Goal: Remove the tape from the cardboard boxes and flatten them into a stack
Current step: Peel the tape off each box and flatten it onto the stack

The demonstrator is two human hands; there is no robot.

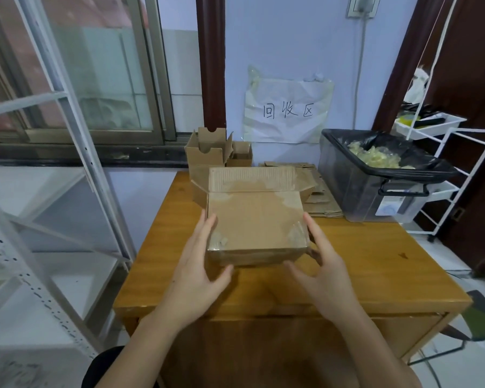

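A brown cardboard box (254, 225) sits in the middle of the wooden table (375, 264), its far flaps open and clear tape on its corners. My left hand (199, 264) holds the box's left side, fingers along the edge and thumb under the near corner. My right hand (319, 264) holds the right side the same way. Behind it stand small open boxes (207, 152), and a pile of flattened cardboard (319, 197) lies at the back right.
A clear bin with a black liner (375, 175) holds crumpled tape at the table's right rear. White metal shelving (53, 191) stands to the left, a white wire rack (454, 152) to the right. A paper sign (287, 110) hangs on the wall.
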